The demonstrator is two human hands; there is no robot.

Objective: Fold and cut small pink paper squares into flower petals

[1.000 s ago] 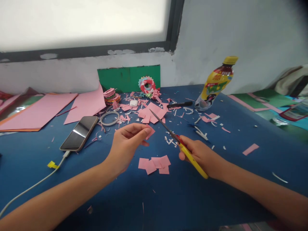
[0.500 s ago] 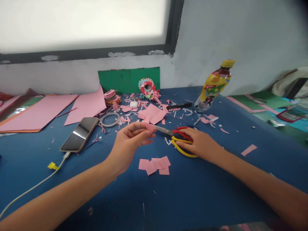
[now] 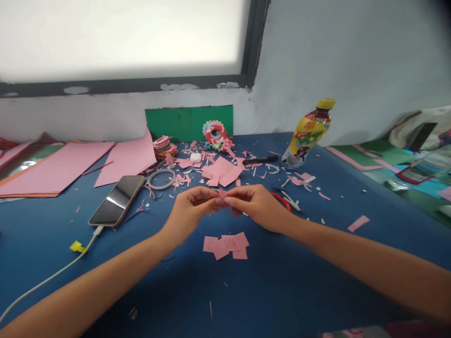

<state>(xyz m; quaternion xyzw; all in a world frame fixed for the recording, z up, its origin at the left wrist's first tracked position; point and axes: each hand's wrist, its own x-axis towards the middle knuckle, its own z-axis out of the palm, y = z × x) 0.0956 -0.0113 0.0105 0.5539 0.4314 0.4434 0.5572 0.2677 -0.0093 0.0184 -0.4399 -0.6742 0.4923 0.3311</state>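
My left hand (image 3: 190, 211) and my right hand (image 3: 255, 204) meet above the blue table (image 3: 282, 281), both pinching one small pink paper piece (image 3: 222, 193) between their fingertips. Behind my right hand lie the scissors (image 3: 282, 199), only a bit of red handle showing. Just below the hands, several cut pink squares (image 3: 227, 245) sit in a small overlapping pile on the table.
A phone (image 3: 117, 200) on a white cable lies at the left, a tape ring (image 3: 161, 178) beside it. Pink sheets (image 3: 56, 166) lie far left. Pink scraps (image 3: 221, 169), a black pen (image 3: 260, 160), a paper wreath (image 3: 214, 131) and a tilted bottle (image 3: 307, 134) stand behind.
My right hand has set the scissors down on the table and come left to join my left hand on the pink piece. The left hand barely moved.
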